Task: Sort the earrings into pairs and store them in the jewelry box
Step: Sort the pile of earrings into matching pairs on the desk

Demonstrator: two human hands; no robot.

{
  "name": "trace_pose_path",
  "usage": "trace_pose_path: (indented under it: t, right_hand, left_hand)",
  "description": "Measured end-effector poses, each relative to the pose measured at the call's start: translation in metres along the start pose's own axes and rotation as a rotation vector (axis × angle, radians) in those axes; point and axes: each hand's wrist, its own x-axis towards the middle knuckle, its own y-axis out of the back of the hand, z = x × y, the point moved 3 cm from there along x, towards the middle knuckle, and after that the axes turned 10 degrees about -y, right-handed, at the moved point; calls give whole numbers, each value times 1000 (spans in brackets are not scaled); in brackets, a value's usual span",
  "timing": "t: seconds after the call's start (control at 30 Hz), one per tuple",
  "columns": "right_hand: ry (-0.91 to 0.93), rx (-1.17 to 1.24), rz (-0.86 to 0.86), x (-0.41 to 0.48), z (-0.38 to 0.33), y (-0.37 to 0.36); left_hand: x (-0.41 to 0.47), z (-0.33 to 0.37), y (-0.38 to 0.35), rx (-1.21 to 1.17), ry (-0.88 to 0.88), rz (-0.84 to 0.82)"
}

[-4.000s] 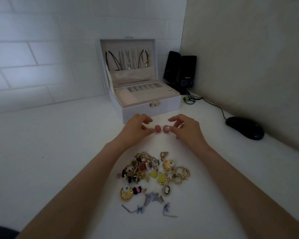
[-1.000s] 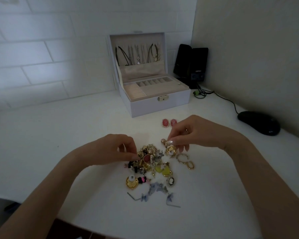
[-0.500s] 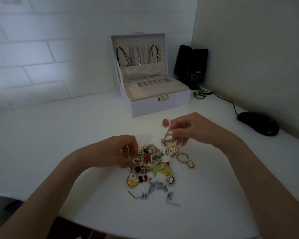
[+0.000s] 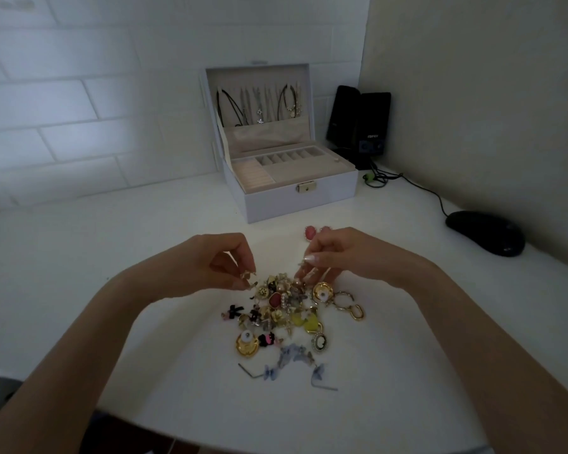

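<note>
The left hand (image 4: pixel 210 267) pinches a small gold earring (image 4: pixel 248 277) between thumb and forefinger, just left of the earring pile (image 4: pixel 289 309) and barely clear of it. The right hand (image 4: pixel 351 257) has its fingers curled downward, thumb against the fingertips, directly over the pile's far edge. Whether those fingers hold a piece cannot be told, as the hand hides the contact. A pink earring pair (image 4: pixel 310 231) lies on the table (image 4: pixel 112 257) just beyond the right fingers, partly hidden by them. The jewelry box (image 4: pixel 309 204) stands open well beyond both hands.

- **Snagging:** The pile is tangled, with hooks, hoops and posts interlocked. Lifting either pinched piece may drag neighbouring pieces along and scatter them, possibly toward the near table edge.
- **Dropped piece:** The gold earring is small and held only at the fingertips. It is likely to slip if pulled against a snag, and a dropped piece would be hard to find again in the pile.
- **Disturbed pair:** The pink pair lies close behind the right knuckles. A backward sweep of that hand could knock it apart.
- **Mismatch:** Lighting is dim and several gold pieces look alike. Confirm each match side by side before storing it.
</note>
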Motion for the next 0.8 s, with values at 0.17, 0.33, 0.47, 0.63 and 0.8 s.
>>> trace_pose_path:
  t: [0.17, 0.33, 0.47, 0.63, 0.8]
  right_hand:
    - [74, 91, 79, -1, -6, 3]
    - [129, 217, 116, -3, -11, -2]
    - [132, 247, 160, -2, -11, 0]
    - [100, 288, 80, -5, -12, 1]
    - [86, 214, 220, -2, -5, 11]
  left_hand:
    - [4, 3, -3, 22, -35, 32]
    - [10, 11, -2, -8, -102, 131]
    - [16, 20, -1, -8, -141, 199]
    - [25, 28, -1, 2, -160, 230]
    - [40, 30, -10, 2, -153, 268]
